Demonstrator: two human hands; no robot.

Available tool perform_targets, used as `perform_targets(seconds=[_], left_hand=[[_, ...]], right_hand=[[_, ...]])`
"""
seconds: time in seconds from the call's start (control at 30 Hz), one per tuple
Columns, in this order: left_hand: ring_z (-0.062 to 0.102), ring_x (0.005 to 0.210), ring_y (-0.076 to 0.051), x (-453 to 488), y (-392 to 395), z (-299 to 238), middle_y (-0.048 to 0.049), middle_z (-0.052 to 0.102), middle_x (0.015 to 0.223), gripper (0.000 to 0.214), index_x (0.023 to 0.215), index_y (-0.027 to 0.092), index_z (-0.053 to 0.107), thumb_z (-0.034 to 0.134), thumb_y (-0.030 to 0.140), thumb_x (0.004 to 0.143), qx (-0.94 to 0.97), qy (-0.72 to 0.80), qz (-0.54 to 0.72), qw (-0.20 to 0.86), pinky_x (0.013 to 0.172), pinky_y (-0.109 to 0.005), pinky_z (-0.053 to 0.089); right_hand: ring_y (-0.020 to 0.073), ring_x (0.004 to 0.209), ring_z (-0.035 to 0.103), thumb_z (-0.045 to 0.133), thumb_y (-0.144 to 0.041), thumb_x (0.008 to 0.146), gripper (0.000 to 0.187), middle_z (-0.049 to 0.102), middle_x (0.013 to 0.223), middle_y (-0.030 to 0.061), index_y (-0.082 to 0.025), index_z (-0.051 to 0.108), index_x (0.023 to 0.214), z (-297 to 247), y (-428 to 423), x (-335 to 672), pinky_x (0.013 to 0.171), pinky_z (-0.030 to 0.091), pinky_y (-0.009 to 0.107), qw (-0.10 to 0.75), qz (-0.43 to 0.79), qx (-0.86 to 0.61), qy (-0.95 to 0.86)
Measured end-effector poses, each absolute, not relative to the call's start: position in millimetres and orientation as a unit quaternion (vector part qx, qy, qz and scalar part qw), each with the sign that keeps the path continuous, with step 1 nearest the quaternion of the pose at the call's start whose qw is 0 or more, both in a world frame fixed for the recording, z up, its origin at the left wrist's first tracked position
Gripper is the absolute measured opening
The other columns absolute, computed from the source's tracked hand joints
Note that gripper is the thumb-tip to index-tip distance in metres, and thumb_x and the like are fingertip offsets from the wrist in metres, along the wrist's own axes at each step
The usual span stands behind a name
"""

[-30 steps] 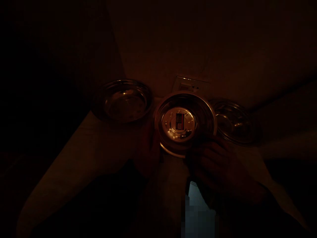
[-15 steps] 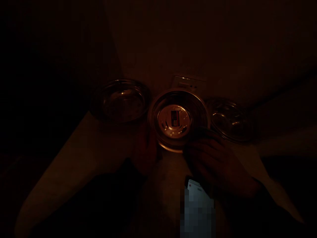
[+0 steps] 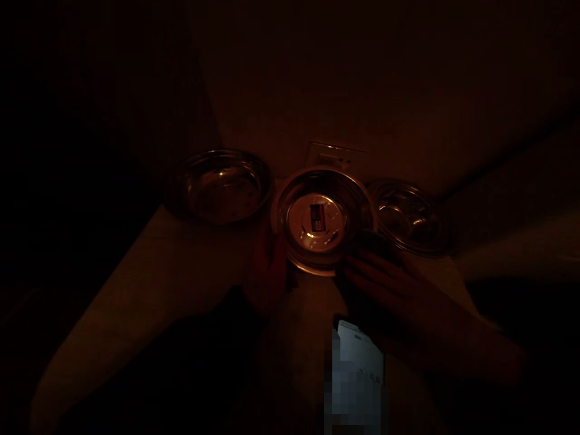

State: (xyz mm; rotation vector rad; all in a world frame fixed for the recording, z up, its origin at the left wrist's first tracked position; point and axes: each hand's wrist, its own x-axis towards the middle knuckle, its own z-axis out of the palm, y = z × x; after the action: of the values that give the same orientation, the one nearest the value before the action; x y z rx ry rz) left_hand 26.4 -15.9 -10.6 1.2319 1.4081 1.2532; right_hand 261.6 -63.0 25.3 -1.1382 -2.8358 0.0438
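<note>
In the dim light, a shiny metal basin (image 3: 294,257) stands in the middle of the table, with a dark rectangular label (image 3: 318,217) on its inner bottom. My left hand (image 3: 266,275) is at the basin's lower left rim, thumb and fingers pointing up. Darkness hides whether it grips the rim. My right hand (image 3: 389,281) reaches to the lower right rim with its fingers stretched out side by side. Deep shadow covers the place where the fingertips meet the basin. Below the right hand lies a phone (image 3: 362,347) with a lit screen, partly pixelated.
Another metal bowl (image 3: 222,214) stands at the left on the pale table (image 3: 122,290). To the right is a shiny metal dish (image 3: 421,246), its inside hard to make out. A wall socket plate (image 3: 338,157) shows on the wall behind the basin.
My right hand's fingers look straighter and more of the forearm shows. The right dish and the phone appear slightly further left in view. My left hand has hardly moved.
</note>
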Motion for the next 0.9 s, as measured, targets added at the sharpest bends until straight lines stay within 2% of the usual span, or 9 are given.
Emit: perform_targets(seconds=[0.1, 0.27, 0.47, 0.63, 0.8, 0.9], left_hand=[[0.045, 0.029, -0.011, 28, -17, -8, 0.0077, 0.048, 0.042, 0.032, 0.112, 0.021, 0.052, 0.044, 0.043, 0.09, 0.474, 0.564, 0.484, 0.473, 0.031, -0.023, 0.035], [0.046, 0.029, -0.01, 30, -17, 2, 0.0078, 0.05, 0.044, 0.029, 0.114, 0.019, 0.051, 0.043, 0.035, 0.091, 0.474, 0.569, 0.483, 0.467, 0.032, -0.023, 0.037], [0.044, 0.028, -0.01, 29, -16, 1, 0.0064, 0.053, 0.047, 0.03, 0.116, 0.021, 0.05, 0.043, 0.037, 0.091, 0.468, 0.559, 0.49, 0.478, 0.029, -0.022, 0.035], [0.045, 0.029, -0.01, 28, -16, -1, 0.0044, 0.057, 0.054, 0.032, 0.115, 0.021, 0.051, 0.043, 0.04, 0.09, 0.474, 0.564, 0.485, 0.471, 0.03, -0.024, 0.035], [0.046, 0.033, -0.009, 26, -16, -1, 0.0028, 0.059, 0.059, 0.033, 0.117, 0.02, 0.05, 0.043, 0.039, 0.09, 0.486, 0.586, 0.474, 0.442, 0.034, -0.024, 0.037], [0.055, 0.044, -0.012, 26, -15, -2, -0.0013, 0.064, 0.072, 0.03, 0.111, 0.02, 0.054, 0.044, 0.04, 0.09, 0.503, 0.588, 0.489, 0.403, 0.044, -0.026, 0.045]], right_hand=[[0.0314, 0.138, 0.029, 0.057, -0.021, 0.076, 0.074, 0.037, 0.148, 0.0133, -0.016, 0.031, 0.145, 27, -64, 268, 0.109, 0.022, 0.062, 0.027, 0.02, -0.379, -0.925], [0.0309, 0.14, 0.023, 0.059, -0.022, 0.079, 0.073, 0.033, 0.15, 0.0136, -0.016, 0.029, 0.145, 31, -64, 268, 0.108, 0.026, 0.061, 0.015, 0.033, -0.38, -0.924], [0.0306, 0.138, 0.027, 0.059, -0.029, 0.085, 0.067, 0.039, 0.146, 0.0155, -0.017, 0.03, 0.145, 28, -65, 263, 0.106, 0.03, 0.06, 0.035, 0.029, -0.38, -0.924], [0.0312, 0.139, 0.026, 0.059, -0.033, 0.086, 0.069, 0.036, 0.148, 0.0149, -0.017, 0.028, 0.146, 21, -65, 262, 0.107, 0.029, 0.061, 0.028, 0.014, -0.385, -0.922], [0.0308, 0.14, 0.022, 0.057, -0.033, 0.087, 0.071, 0.032, 0.15, 0.014, -0.016, 0.023, 0.147, 18, -64, 261, 0.105, 0.033, 0.06, 0.017, 0.006, -0.381, -0.925], [0.031, 0.141, 0.021, 0.055, -0.035, 0.088, 0.07, 0.032, 0.15, 0.0142, -0.016, 0.022, 0.147, 16, -63, 260, 0.104, 0.032, 0.062, 0.019, -0.001, -0.383, -0.924]])
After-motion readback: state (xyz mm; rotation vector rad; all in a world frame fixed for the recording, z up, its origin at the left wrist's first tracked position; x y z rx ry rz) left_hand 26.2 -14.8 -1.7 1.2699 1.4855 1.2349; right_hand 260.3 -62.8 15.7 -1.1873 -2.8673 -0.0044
